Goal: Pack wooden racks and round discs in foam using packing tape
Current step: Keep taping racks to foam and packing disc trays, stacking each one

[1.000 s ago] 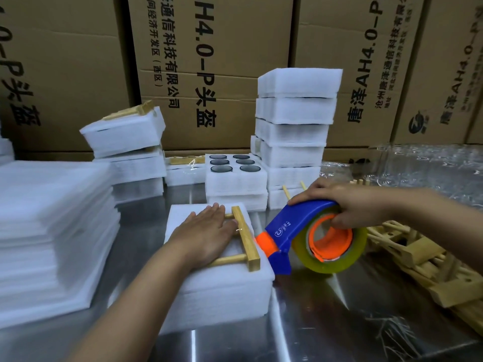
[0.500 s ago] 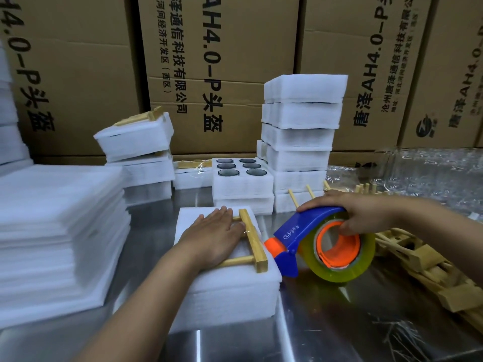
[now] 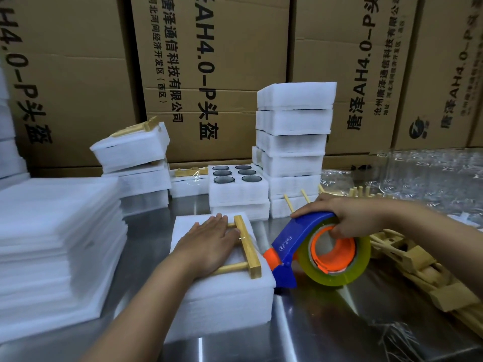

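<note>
Head view: left hand (image 3: pixel 209 246) lying flat, fingers straight, pressing wooden rack (image 3: pixel 248 246) onto foam block (image 3: pixel 230 304) at center. Right hand (image 3: pixel 347 218) at 3 o'clock gripping tape dispenser (image 3: pixel 295 239), its nose sitting just beside the block. Round discs (image 3: pixel 236 173) sitting in foam tray (image 3: pixel 237 194) at 12 o'clock.

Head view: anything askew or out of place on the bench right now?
Yes. At rear left, the top foam pack sits tilted, overhanging the pack beneath. On the right, loose wooden racks lie in a jumbled heap. I see no damage.
</note>
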A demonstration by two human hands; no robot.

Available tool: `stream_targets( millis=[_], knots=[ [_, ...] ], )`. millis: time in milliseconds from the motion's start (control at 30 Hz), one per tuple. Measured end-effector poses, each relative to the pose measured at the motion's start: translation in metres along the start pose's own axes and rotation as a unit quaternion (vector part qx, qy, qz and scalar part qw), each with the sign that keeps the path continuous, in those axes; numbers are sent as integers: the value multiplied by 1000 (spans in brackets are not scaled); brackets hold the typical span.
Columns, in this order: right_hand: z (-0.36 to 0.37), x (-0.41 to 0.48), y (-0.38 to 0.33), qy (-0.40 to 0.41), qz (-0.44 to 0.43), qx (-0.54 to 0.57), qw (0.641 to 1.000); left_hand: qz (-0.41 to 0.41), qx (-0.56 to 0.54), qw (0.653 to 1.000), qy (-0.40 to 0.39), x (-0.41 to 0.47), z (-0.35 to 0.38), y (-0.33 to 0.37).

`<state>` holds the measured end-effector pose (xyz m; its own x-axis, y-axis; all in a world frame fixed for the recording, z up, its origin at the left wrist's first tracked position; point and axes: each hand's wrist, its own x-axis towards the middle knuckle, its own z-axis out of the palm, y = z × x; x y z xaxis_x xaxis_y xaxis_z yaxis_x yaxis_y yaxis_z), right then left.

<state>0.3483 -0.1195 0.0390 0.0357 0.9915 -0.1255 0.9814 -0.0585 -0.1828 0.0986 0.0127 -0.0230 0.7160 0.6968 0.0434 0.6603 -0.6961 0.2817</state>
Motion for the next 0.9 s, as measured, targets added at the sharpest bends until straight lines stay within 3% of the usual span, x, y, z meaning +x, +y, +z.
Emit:
stream_targets(
  millis=[233, 300, 433, 533, 600, 900],
  knots=[
    [-13, -21, 8, 152, 26, 82, 985, 6, 14, 1000, -9, 1, 0, -1],
    [1, -17, 5, 239, 56, 27, 969, 5, 14, 1000, -7, 1, 0, -2],
    [51, -10, -16, 367, 99, -224, 897, 8, 17, 1000, -8, 2, 0, -1],
    [85, -15, -25, 452, 86, -261, 849, 6, 16, 1000, -7, 3, 1, -2],
    [103, -22, -27, 479, 76, -263, 834, 2, 9, 1000, -6, 5, 2, -3],
    [135, -47, -32, 444, -47, -142, 884, -3, 4, 1000, 7, 6, 3, -4]
  ],
)
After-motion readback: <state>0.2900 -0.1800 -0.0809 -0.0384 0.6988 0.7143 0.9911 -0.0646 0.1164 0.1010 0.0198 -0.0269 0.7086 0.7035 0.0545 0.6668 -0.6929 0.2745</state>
